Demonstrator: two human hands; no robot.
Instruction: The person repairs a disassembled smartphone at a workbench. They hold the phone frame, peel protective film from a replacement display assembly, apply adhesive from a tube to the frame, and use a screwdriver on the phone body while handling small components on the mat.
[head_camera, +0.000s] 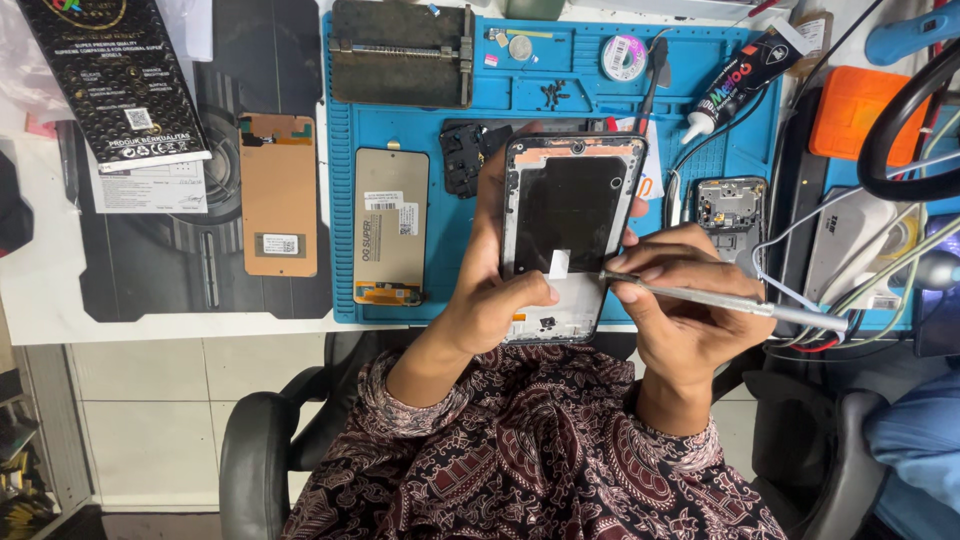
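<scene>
Sitting in a black office chair (255, 440) with both forearms in patterned sleeves, the person works over a white bench covered by a blue work mat (590, 95). On the mat lie 2 flat phone screens face down, a copper-backed one (279, 194) half on a dark pad and a grey-gold one (391, 227) just beside it, with a metal clamp jig (402, 53) above them. Off to the right sit an opened phone body (731, 208), a black glue tube (745, 73) and a tangle of wires.

Held up between the hands, above the mat's front edge, is a phone frame (567, 235), upright and tilted slightly, its dark inner plate facing up. The left hand (490, 295) is wrapped around its left side and bottom, thumb pressed across the lower part. The right hand (680, 310) is closed in a pencil grip on thin metal tweezers (700, 296), whose tips touch the frame near a small white tab (559, 263) sticking up from the plate.

My worry is the tweezer tips: if they slip off the tab they could scratch the plate or jab the left thumb, which sits right next to them. Pulling too sharply could also tear the tab, and the frame is gripped by 1 hand only, so a tug might twist it loose.
</scene>
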